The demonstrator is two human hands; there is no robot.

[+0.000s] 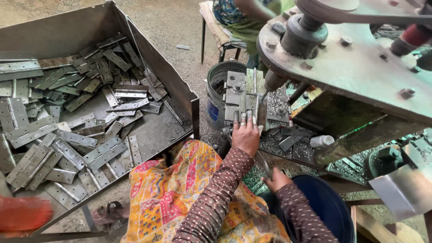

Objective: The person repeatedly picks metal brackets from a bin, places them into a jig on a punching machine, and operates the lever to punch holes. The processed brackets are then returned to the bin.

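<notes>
Hinge (249, 96), steel, open-leaf, set upright on the work block of a drilling machine at centre frame; drill spindle (273, 82) comes down from the upper right to just beside its knuckle.

Left hand (245, 135), centre frame, fingers spread narrow and pressed against the lower edge of the hinge, pinning it to the block (277, 107). Sleeve brown with pale dots.

Right hand (275, 180), lower centre, curled around a thin dark lever (263, 163); how firmly it is clasped cannot be told, the fingers being turned away from the camera.

Machine head (355, 63), grey cast metal with bolts, fills the upper right of the frame. Metal shavings (270, 144) litter the bed below the block.

Bin (175, 94), large sheet-metal tray, left half of the frame, holding a loose heap of flat hinges (67, 148) lying in all directions.

Bucket (218, 94), grey, round, just left of the work block, upper centre. Tub (328, 207), dark blue, lower right, beside the right forearm.

Cloth (166, 198), orange and yellow with printed pattern, across the lap at bottom centre.

Second person (243, 18), seated on a stool at the top centre, only partly in frame.
</notes>
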